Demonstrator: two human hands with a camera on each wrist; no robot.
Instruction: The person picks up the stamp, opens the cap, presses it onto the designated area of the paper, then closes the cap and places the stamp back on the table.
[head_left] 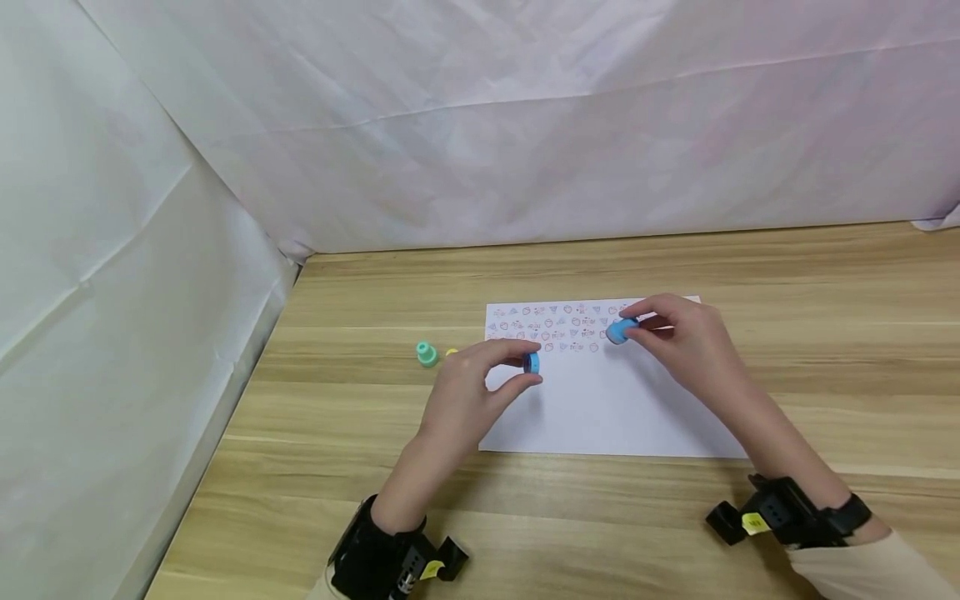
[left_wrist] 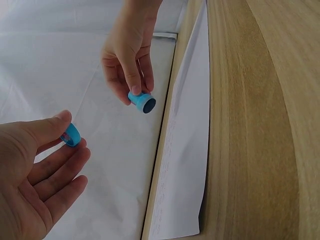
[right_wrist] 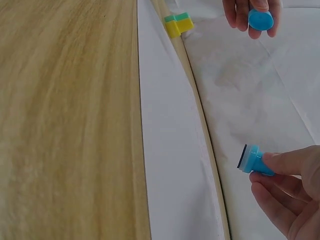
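Two hands over one sheet of stamped paper (head_left: 600,400), each holding one blue piece.

Left hand (head_left: 468,392) pinches one blue cap (head_left: 532,362) between thumb and forefinger, above the sheet's left edge. Right hand (head_left: 686,337) pinches one blue stamp (head_left: 619,331) by its handle, over the printed rows. On the wooden table (head_left: 360,450), left of the sheet: one green stamp (head_left: 427,354), one yellow piece (head_left: 451,352) beside it.

Stamp body (head_left: 620,331): a small blue plastic stamp with a dark round pad face, being pinched by its narrow handle, hovering tilted over the printed rows of the paper.
Stamp cap (head_left: 532,362): a blue round cap, being held on edge between thumb and forefinger, well apart from the stamp body.
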